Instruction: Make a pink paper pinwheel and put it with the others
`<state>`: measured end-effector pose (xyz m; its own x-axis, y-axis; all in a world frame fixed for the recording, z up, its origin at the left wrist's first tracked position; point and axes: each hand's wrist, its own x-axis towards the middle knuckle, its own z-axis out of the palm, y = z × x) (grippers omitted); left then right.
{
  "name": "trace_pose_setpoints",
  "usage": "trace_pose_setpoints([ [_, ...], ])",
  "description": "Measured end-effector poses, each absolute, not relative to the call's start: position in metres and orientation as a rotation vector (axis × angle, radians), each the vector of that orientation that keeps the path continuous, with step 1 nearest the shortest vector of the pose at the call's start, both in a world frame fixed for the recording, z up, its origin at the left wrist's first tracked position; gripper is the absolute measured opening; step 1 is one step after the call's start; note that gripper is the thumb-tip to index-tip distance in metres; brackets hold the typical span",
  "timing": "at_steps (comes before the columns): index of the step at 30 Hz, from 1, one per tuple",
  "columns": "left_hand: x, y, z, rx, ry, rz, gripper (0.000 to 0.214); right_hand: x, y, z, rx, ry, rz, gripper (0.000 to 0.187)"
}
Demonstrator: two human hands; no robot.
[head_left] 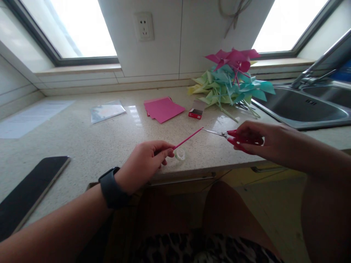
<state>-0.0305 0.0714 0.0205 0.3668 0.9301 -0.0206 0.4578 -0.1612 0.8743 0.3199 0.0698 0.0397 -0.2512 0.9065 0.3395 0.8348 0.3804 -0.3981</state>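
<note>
My left hand (145,162) pinches one end of a thin pink rolled paper stick (189,138) that points up and to the right over the counter edge. My right hand (256,140) grips red-handled scissors (233,138), whose blades point left and meet the stick's far tip. A small roll of clear tape (180,154) lies on the counter just under the stick, beside my left fingers. A dark watch is on my left wrist.
On the speckled counter (95,142) lie a stack of pink paper squares (163,109), a small red box (196,111), a clear plastic sleeve (106,111) and a dark phone (30,191). A pile of pink, teal and yellow paper pinwheels (230,78) sits beside the steel sink (304,106).
</note>
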Motion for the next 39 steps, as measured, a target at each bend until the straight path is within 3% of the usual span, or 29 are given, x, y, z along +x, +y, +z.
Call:
trace_pose_setpoints([
  [7,-0.033,0.074,0.015,1.855,1.197,0.78,0.025,0.276,0.054,0.061,-1.547,-2.513,0.261,0.033],
  [30,-0.033,0.073,0.01,1.825,1.163,0.809,0.025,0.237,0.078,0.072,-1.425,-2.716,-0.003,0.018],
  [39,-0.034,0.072,0.011,1.821,1.172,0.824,0.024,0.233,0.078,0.076,-1.416,-2.732,-0.081,0.022],
])
